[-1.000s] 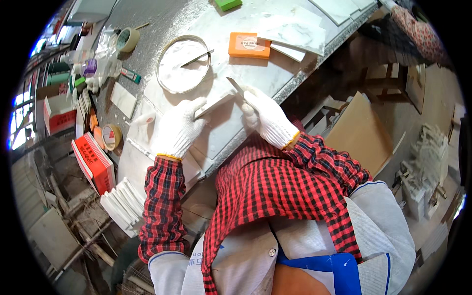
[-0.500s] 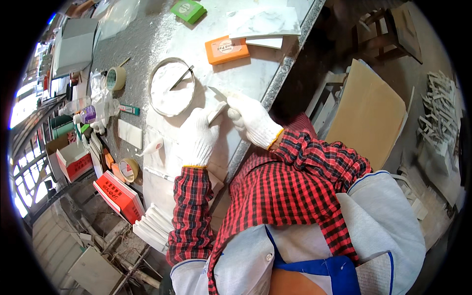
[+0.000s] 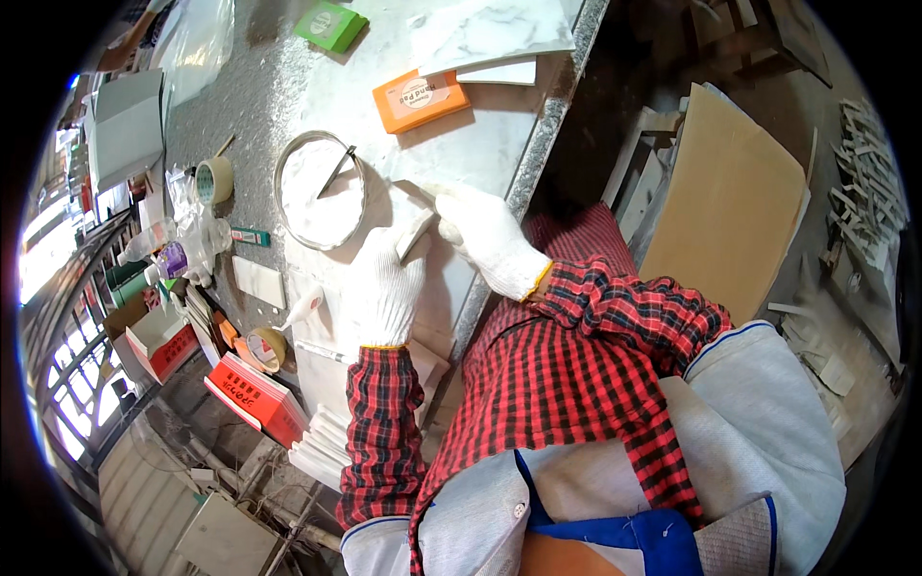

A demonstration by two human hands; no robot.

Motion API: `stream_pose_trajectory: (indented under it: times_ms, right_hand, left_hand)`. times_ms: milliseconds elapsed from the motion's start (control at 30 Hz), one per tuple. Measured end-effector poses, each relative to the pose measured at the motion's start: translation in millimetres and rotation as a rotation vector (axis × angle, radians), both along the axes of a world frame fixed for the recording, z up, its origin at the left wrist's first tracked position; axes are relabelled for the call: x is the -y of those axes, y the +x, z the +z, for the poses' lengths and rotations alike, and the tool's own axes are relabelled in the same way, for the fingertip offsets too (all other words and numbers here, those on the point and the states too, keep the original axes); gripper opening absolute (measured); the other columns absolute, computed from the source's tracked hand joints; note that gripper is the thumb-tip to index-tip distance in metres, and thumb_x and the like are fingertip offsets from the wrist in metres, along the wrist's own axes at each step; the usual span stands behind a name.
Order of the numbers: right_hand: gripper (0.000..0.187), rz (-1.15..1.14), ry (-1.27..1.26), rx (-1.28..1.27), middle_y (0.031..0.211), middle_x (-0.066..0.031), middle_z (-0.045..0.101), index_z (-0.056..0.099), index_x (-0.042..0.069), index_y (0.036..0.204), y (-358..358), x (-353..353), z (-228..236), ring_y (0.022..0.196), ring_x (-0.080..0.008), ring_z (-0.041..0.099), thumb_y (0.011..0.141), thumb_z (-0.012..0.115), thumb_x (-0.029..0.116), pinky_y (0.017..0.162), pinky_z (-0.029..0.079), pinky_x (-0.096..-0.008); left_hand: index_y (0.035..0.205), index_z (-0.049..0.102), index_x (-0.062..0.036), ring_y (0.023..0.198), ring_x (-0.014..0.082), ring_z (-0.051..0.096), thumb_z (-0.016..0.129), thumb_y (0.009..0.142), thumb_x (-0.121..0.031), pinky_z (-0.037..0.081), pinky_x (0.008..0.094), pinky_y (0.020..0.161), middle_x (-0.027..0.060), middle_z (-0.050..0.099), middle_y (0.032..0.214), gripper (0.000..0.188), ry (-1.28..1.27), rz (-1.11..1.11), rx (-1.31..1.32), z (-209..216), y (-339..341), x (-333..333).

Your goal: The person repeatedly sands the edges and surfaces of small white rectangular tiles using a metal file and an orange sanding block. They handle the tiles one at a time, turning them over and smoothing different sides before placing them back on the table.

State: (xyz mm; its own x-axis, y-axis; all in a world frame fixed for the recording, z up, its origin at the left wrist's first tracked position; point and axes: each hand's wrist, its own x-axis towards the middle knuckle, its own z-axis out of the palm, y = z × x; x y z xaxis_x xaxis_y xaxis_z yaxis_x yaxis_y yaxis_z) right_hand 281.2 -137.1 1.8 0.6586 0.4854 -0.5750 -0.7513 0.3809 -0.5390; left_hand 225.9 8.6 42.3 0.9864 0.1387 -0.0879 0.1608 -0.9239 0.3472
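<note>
Both hands wear white knit gloves with yellow cuffs. My left hand (image 3: 386,293) is closed around a small white stone piece (image 3: 414,233), which juts up past the thumb. Close to its right, my right hand (image 3: 488,240) is closed on a thin scraper blade (image 3: 411,190) whose tip points left; its handle is hidden in the glove. Just beyond my left hand stands a round metal tin (image 3: 278,197) holding white paste or powder. A dark spatula (image 3: 336,175) lies across its contents and rim.
Farther off lie an orange hand pad (image 3: 421,100), a green pad (image 3: 331,26) and marble tiles (image 3: 495,36). Tape (image 3: 215,180), a small white tile (image 3: 258,281), a white-nozzled tube (image 3: 304,311) and red boxes (image 3: 254,398) are at left. The table edge (image 3: 547,144) runs along the right.
The whole view has shifted slightly, moving the table items left. The scraper blade has tilted flatter, and my right hand has turned a little. Both hands keep their hold.
</note>
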Motion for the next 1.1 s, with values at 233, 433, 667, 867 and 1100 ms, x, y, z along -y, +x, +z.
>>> stream_pose_trajectory:
  times_ms: [233,433,667,867,1100]
  right_hand:
    - [0.038,0.006,-0.082,0.089,0.085,-0.0007,0.059,0.063,0.0,0.133,-5,-5,-12,0.073,-0.0081,0.05,0.103,0.049,0.017,0.067,0.045,-0.0243]
    - [0.037,0.0,-0.061,0.037,0.077,0.0064,0.05,0.063,0.0,0.134,-4,0,1,0.063,-0.0023,0.041,0.102,0.052,0.015,0.053,0.033,-0.0193]
    - [0.038,0.04,0.019,-0.015,0.075,0.0073,0.048,0.059,0.0,0.139,-6,5,11,0.061,-0.0015,0.04,0.105,0.053,0.016,0.051,0.03,-0.0188]
    - [0.041,0.028,0.032,-0.087,0.073,0.0078,0.044,0.056,-0.002,0.141,-8,7,17,0.061,-0.0014,0.038,0.105,0.052,0.017,0.05,0.029,-0.0195]
    - [0.034,0.074,0.013,0.022,0.069,0.0081,0.044,0.063,0.001,0.131,-2,1,-2,0.055,-0.0017,0.034,0.105,0.052,0.019,0.047,0.026,-0.0203]
  left_hand:
    - [0.114,0.077,-0.0202,0.087,0.0283,0.07,0.071,0.087,-0.015,0.055,0.0345,0.078,0.0083,0.072,0.098,0.028,0.049,0.071,-0.017,0,-4,7]
    - [0.111,0.077,-0.0191,0.085,0.0286,0.07,0.071,0.087,-0.014,0.055,0.0347,0.075,0.008,0.071,0.095,0.026,0.013,0.064,0.022,-3,-5,6]
    - [0.106,0.078,-0.0164,0.084,0.0287,0.07,0.072,0.088,-0.015,0.055,0.035,0.074,0.0089,0.071,0.095,0.019,0.017,0.07,0.001,5,-1,12]
    - [0.106,0.077,-0.0163,0.084,0.0289,0.071,0.072,0.088,-0.015,0.055,0.0351,0.074,0.0086,0.071,0.096,0.019,0.082,0.045,-0.012,1,-2,10]
    - [0.107,0.077,-0.017,0.085,0.0278,0.072,0.071,0.087,-0.014,0.056,0.0337,0.076,0.0077,0.072,0.098,0.021,0.035,0.079,-0.002,2,-4,11]
